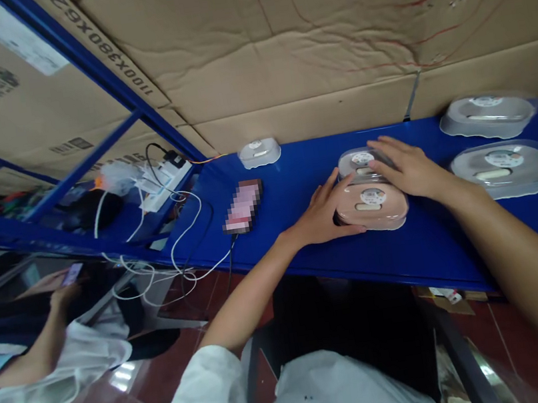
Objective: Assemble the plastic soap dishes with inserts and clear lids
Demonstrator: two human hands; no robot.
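A pinkish food container with a clear lid and round label [373, 196] rests on the blue table before me. Just behind it, and touching or slightly overlapping it, is a smaller clear-lidded container [362, 158]. My left hand [319, 217] is curved around the left side of the pinkish container, thumb at its near edge and fingers toward the back. From the right, my right hand [409, 170] holds the smaller container, thumb on its lid and fingers behind it. The undersides of both are hidden.
Two larger clear-lidded containers [506, 167] stand at right, a small one [259, 153] at back left. A phone [243, 206] lies left with a cable plugged in. White cables run to a power strip [165, 184]. Cardboard [325, 38] walls the back. Another person holds a phone [72, 274].
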